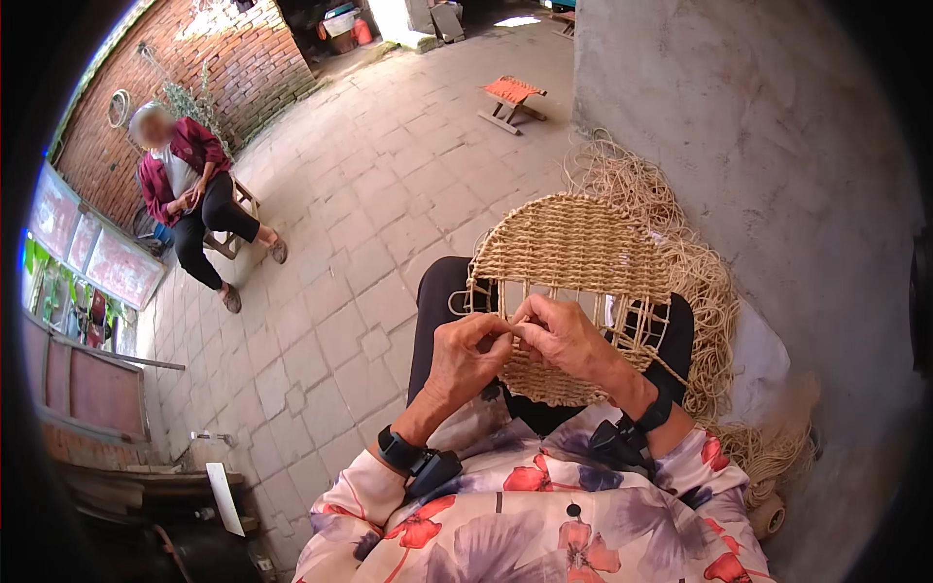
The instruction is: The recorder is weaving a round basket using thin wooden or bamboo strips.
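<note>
Both hands are nearly closed in a thumb-and-forefinger pinch, the left hand and the right hand meeting tip to tip on what appears to be a cord strand, though the fingers hide most of it. They work over the open gap in a woven cord panel, which lies across the thighs in black trousers. The step in hand looks like twisting or joining weft; the next move seems to call for threading it past the bare lengthwise cords and packing it snug. The panel's domed end points away from the body; those cords run away from the lap, the woven rows side to side, and being nearly round it shows no clear long axis. Beyond, loose cord coils lie at right by the grey wall.
</note>
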Tool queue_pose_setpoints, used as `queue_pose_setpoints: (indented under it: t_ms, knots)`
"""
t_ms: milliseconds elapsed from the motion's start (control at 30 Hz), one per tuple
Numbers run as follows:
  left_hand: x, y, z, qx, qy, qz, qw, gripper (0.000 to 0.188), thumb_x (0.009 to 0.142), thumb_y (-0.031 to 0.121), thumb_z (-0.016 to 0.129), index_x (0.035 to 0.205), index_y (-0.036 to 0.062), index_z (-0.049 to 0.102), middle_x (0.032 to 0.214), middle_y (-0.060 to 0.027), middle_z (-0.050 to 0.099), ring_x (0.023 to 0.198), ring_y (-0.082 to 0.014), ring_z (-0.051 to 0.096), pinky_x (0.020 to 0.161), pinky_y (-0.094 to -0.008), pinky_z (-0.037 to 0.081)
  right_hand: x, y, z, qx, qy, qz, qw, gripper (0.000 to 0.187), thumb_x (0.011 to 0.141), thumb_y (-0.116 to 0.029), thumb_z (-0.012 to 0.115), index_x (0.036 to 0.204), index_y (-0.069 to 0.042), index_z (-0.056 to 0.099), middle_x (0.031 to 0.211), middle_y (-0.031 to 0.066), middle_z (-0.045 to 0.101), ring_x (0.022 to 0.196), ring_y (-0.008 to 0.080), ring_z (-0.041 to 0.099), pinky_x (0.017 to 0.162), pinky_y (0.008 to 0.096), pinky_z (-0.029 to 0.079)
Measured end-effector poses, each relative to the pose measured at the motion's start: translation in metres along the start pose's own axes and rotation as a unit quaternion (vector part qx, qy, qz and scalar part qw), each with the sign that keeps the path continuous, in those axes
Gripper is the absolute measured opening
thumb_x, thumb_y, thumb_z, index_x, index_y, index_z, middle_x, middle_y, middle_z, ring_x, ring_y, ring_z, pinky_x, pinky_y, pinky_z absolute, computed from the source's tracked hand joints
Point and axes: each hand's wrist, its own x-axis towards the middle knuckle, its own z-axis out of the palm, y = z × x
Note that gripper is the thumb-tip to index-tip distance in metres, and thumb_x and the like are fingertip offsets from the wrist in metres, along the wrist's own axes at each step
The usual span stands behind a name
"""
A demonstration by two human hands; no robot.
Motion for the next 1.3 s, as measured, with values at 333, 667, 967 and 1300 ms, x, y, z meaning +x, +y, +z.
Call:
queue_pose_setpoints:
  t_ms: [333,667,967,1300]
  knots:
    - [0.008,-0.025,-0.026,-0.285,0.033,-0.234,0.929,0.017,0.088,0.019,0.070,0.093,0.0024,0.071,0.073,-0.0006,0.064,0.055,-0.0049,0.052,0.049,-0.0221,0.045,0.007,-0.002,-0.029,-0.156,0.136,-0.108,0.972,0.007,0.085,-0.005,0.065,0.089,0.000,0.062,0.070,0.0099,0.065,0.062,0.0148,0.060,0.058,0.0312,0.048]
    - [0.011,-0.020,-0.026,-0.328,0.017,-0.294,0.898,0.017,0.089,0.020,0.071,0.095,0.0037,0.070,0.065,0.0033,0.056,0.054,-0.0043,0.050,0.047,-0.0203,0.042,0.000,0.023,0.000,-0.229,0.074,-0.164,0.957,0.009,0.081,-0.008,0.065,0.086,-0.003,0.060,0.084,0.0152,0.060,0.072,0.0348,0.063,0.065,0.0421,0.050]
    - [0.017,-0.024,-0.021,-0.320,-0.052,-0.280,0.904,0.016,0.092,0.021,0.069,0.093,0.0050,0.069,0.070,0.0023,0.060,0.057,-0.0043,0.054,0.050,-0.0190,0.045,-0.007,0.027,0.002,-0.255,0.107,-0.200,0.940,0.009,0.081,-0.005,0.065,0.086,0.000,0.059,0.076,0.0156,0.063,0.070,0.0327,0.064,0.063,0.0391,0.050]
    - [0.013,-0.015,-0.012,-0.037,-0.084,-0.171,0.981,0.013,0.086,0.013,0.065,0.084,0.0001,0.066,0.076,-0.0061,0.067,0.062,-0.0154,0.063,0.055,-0.0297,0.050,-0.011,0.033,-0.012,-0.110,0.087,-0.061,0.988,0.014,0.087,-0.013,0.063,0.090,0.001,0.064,0.078,0.0188,0.066,0.072,0.0334,0.066,0.065,0.0400,0.050]
